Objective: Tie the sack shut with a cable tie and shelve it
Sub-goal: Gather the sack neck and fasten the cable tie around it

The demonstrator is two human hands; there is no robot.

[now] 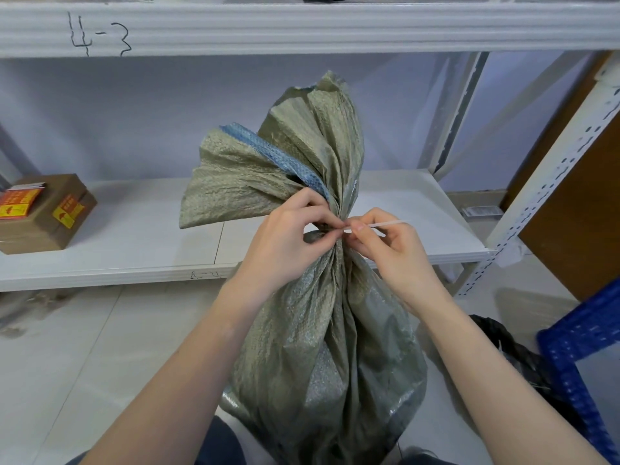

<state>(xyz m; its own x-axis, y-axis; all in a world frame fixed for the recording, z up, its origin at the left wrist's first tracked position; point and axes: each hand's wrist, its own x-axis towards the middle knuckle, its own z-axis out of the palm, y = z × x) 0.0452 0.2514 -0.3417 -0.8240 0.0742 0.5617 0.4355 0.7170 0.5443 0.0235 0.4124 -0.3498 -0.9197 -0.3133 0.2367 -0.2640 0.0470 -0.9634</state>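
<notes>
A grey-green woven sack (322, 337) stands upright on the floor between my knees, its top gathered into a neck with a blue strip along the flared mouth. A thin white cable tie (385, 224) wraps the neck and its free tail sticks out to the right. My left hand (285, 239) pinches the tie at the neck with thumb and forefinger. My right hand (385, 246) pinches the tail just right of it. The low white shelf (134, 236) lies directly behind the sack.
A brown cardboard box (43, 213) with red and yellow stickers sits at the shelf's left end. An upper shelf beam (302, 28) marked "4-3" runs overhead. A perforated white upright (536, 196) stands right. A blue rack (583, 350) and black bag (510, 347) sit on the floor right.
</notes>
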